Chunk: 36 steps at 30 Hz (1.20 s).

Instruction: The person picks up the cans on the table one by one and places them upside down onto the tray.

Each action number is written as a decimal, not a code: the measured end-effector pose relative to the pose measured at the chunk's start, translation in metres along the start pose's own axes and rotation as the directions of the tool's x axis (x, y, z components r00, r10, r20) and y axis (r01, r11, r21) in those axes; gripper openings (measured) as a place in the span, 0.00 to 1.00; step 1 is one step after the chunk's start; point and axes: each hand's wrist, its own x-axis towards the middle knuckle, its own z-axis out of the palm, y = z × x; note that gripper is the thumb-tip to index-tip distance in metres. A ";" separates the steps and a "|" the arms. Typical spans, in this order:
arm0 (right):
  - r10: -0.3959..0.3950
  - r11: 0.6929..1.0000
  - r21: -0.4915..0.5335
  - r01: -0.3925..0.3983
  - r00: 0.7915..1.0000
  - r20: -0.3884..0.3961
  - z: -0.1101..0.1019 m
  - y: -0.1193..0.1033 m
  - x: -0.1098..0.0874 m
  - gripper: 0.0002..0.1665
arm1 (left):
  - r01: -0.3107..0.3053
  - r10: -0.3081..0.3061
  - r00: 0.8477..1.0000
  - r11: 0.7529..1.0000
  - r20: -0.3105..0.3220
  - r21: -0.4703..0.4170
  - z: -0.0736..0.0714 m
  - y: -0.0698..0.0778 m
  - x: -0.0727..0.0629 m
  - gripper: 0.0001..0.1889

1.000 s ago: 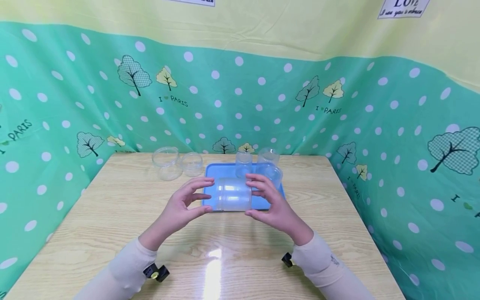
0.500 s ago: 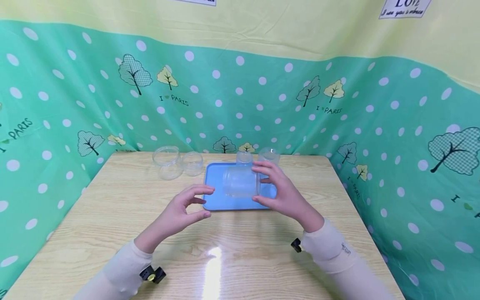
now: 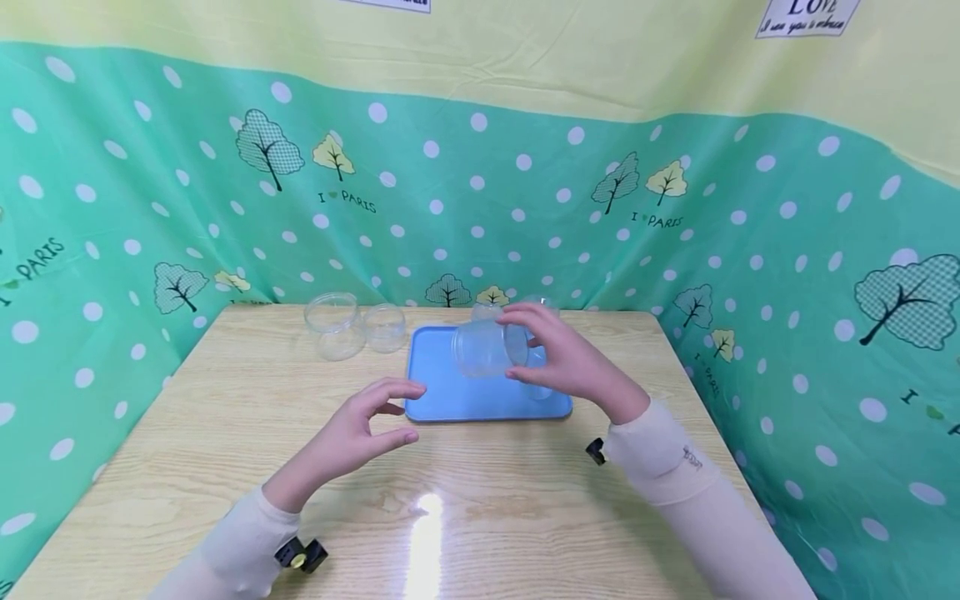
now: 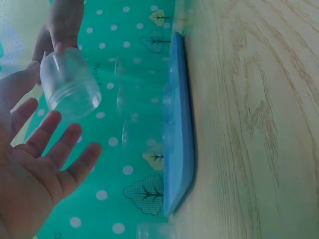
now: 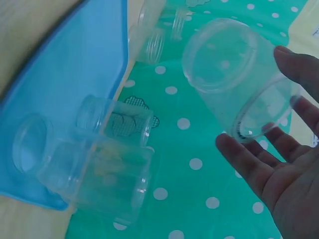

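A clear plastic jar is held in the air on its side above the blue tray. My right hand grips it by its base end, thumb below and fingers above in the head view. The jar's open mouth points left; nothing shows inside it. My left hand, fingers spread and bent slightly, hovers off the tray's front left corner and holds nothing. In the left wrist view a gap separates its fingers from the jar. Several other clear jars stand on the tray, one of them seen in the right wrist view.
Left of the tray, two more clear jars stand at the back of the wooden table. A green dotted cloth hangs close behind the table and along its sides.
Both hands were at the jar's two ends; the left hand has come away. My right hand has carried the jar up and back over the tray, tilting its mouth toward me.
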 end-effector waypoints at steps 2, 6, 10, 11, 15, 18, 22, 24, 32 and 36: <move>0.016 0.999 -0.041 -0.014 0.999 0.036 -0.003 -0.001 0.006 0.43 | 0.001 -0.001 1.000 1.000 0.003 0.012 0.000 -0.001 -0.001 0.27; 0.033 0.994 -0.109 -0.023 0.995 0.089 -0.007 0.000 0.018 0.42 | 0.010 -0.010 1.000 1.000 0.023 0.030 0.000 -0.003 -0.002 0.26; 0.051 0.988 -0.154 -0.030 0.990 0.133 -0.008 0.001 0.030 0.42 | 0.017 -0.019 0.999 0.999 0.044 0.039 0.001 -0.004 -0.004 0.25; 0.060 0.986 -0.161 -0.036 0.988 0.144 -0.008 0.000 0.032 0.42 | 0.019 -0.021 0.999 0.999 0.047 0.040 0.001 -0.004 -0.004 0.25; 0.107 0.977 -0.203 -0.068 0.976 0.190 -0.006 0.001 0.043 0.42 | 0.016 -0.018 0.998 0.999 0.055 0.043 0.002 -0.006 -0.005 0.25; 0.140 0.967 -0.239 -0.086 0.965 0.221 -0.005 0.002 0.050 0.42 | 0.010 -0.013 0.998 0.999 0.060 0.048 0.003 -0.008 -0.005 0.25; 0.161 0.955 -0.285 -0.081 0.950 0.269 0.000 0.005 0.058 0.40 | 0.007 -0.011 0.998 0.999 0.063 0.050 0.004 -0.010 -0.004 0.26; 0.170 0.944 -0.321 -0.069 0.940 0.295 0.003 0.007 0.062 0.39 | 0.014 -0.017 0.998 0.999 0.067 0.050 0.004 -0.010 -0.004 0.26; 0.211 0.916 -0.398 -0.054 0.908 0.363 0.017 0.010 0.070 0.40 | 0.028 -0.032 0.996 0.999 0.081 0.041 0.006 -0.009 -0.004 0.25; 0.231 0.913 -0.404 -0.059 0.890 0.392 0.023 0.011 0.073 0.40 | 0.030 -0.033 0.996 0.998 0.082 0.046 0.007 -0.008 -0.005 0.24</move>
